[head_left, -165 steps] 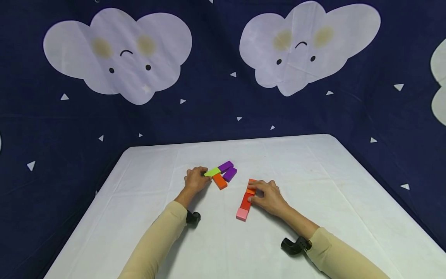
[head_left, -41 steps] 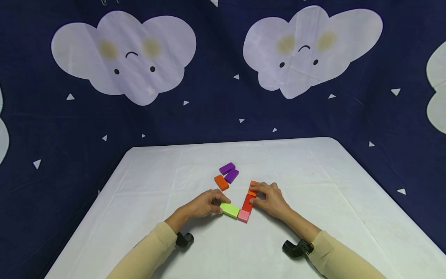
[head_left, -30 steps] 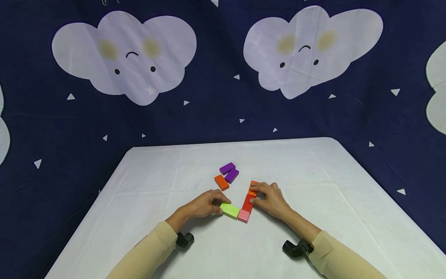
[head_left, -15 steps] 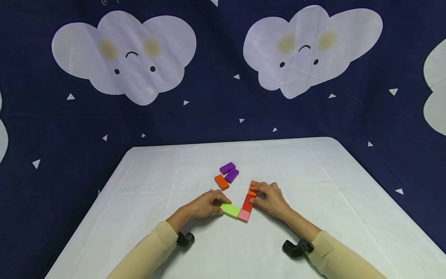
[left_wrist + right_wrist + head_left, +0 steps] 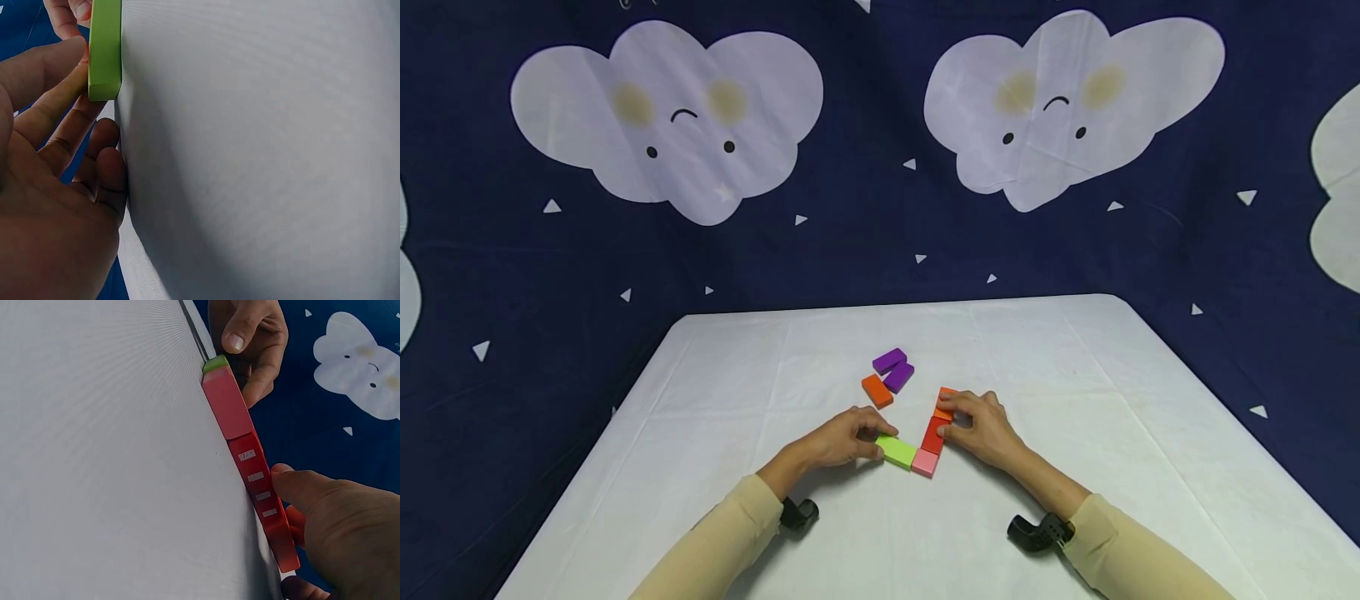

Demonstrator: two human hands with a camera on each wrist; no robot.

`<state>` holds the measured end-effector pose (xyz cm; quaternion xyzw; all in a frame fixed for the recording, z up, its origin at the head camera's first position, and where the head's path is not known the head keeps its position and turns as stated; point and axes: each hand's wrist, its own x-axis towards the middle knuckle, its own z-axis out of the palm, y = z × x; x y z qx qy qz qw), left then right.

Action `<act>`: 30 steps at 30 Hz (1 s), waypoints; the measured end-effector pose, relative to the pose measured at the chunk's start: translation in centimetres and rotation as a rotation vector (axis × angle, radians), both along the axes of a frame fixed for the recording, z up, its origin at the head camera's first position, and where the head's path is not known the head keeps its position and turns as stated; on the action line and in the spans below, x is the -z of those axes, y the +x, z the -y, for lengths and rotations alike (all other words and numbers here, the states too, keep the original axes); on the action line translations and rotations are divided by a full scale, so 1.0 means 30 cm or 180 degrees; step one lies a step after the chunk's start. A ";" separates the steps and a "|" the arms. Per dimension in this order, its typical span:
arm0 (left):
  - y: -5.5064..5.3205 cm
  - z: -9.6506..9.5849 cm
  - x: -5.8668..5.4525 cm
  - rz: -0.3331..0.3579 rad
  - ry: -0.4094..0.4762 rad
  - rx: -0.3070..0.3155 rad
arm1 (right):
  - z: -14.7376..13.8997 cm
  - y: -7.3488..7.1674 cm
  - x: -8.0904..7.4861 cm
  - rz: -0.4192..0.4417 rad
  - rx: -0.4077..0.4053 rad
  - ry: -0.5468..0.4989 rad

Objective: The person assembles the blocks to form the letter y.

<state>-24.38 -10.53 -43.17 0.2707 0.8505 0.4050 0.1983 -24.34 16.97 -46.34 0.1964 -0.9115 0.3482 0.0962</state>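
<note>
My left hand [image 5: 848,437] pinches the near-left end of a lime green block [image 5: 898,452], thumb on one side and fingers on the other. The block lies flat, its right end against a pink block [image 5: 925,463]. Beyond the pink one, a red block [image 5: 934,435] and an orange block [image 5: 945,403] continue a slanting row, so the pieces make a corner. My right hand [image 5: 987,429] holds the row from the right: thumb at the red block's side, index finger over the far orange block. In the right wrist view, pale marks show on the red block's [image 5: 255,478] side.
Behind the row lie a loose orange block [image 5: 877,391] and two purple blocks [image 5: 890,361], close together. White cloth covers the table [image 5: 1037,350], whose far edge meets a dark blue curtain [image 5: 865,167] with clouds. Each wrist wears a black camera [image 5: 1036,533].
The left hand has brought the lime green block from the loose pile nearer and right, up against the pink block. Over the last second both hands stay nearly still.
</note>
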 end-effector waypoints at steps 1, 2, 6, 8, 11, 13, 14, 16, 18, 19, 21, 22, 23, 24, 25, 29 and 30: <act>0.000 0.000 -0.001 0.0009 0.0006 -0.0006 | 0.000 -0.001 0.001 0.0002 0.0003 0.0002; 0.001 -0.001 -0.001 0.0013 0.0004 -0.0014 | -0.001 -0.001 0.002 0.0002 0.0003 0.0001; 0.003 -0.001 0.000 0.0013 -0.0010 -0.0034 | -0.002 -0.002 0.004 0.0003 -0.0002 -0.0020; 0.003 -0.001 0.002 0.0012 -0.0016 -0.0038 | -0.003 -0.002 0.004 0.0005 -0.0010 -0.0043; 0.003 -0.001 0.003 -0.0006 -0.0014 -0.0037 | -0.003 -0.003 0.006 -0.0011 -0.0009 -0.0056; 0.002 -0.001 0.004 -0.0024 -0.0007 -0.0035 | -0.003 -0.004 0.005 -0.0024 -0.0012 -0.0090; 0.001 -0.001 0.003 -0.0039 -0.0008 -0.0034 | -0.003 -0.005 0.005 -0.0036 -0.0013 -0.0103; 0.001 -0.001 0.002 -0.0052 -0.0004 -0.0029 | -0.002 -0.006 0.004 -0.0056 -0.0021 -0.0135; 0.001 0.000 0.000 -0.0052 -0.0010 -0.0027 | -0.002 -0.007 0.003 -0.0059 -0.0027 -0.0157; 0.001 0.000 0.000 -0.0053 -0.0020 -0.0025 | -0.001 -0.007 0.002 -0.0058 -0.0022 -0.0152; 0.001 0.000 0.000 -0.0043 -0.0034 -0.0024 | -0.001 -0.008 0.003 -0.0051 -0.0009 -0.0129; 0.001 0.000 0.000 -0.0045 -0.0043 -0.0024 | 0.000 -0.008 0.003 -0.0046 0.0000 -0.0116; 0.001 0.000 0.000 -0.0050 -0.0051 -0.0026 | 0.000 -0.009 0.003 -0.0043 0.0008 -0.0099; 0.000 0.000 0.001 -0.0057 -0.0058 -0.0027 | 0.001 -0.009 0.002 -0.0043 0.0010 -0.0093; 0.000 0.001 0.001 -0.0064 -0.0063 -0.0029 | 0.001 -0.010 0.002 -0.0042 0.0012 -0.0083; 0.000 0.001 -0.001 -0.0114 -0.0083 -0.0044 | 0.002 -0.012 0.002 -0.0026 0.0010 -0.0066; 0.000 0.001 -0.001 -0.0119 -0.0082 -0.0048 | 0.002 -0.012 0.002 -0.0017 0.0010 -0.0066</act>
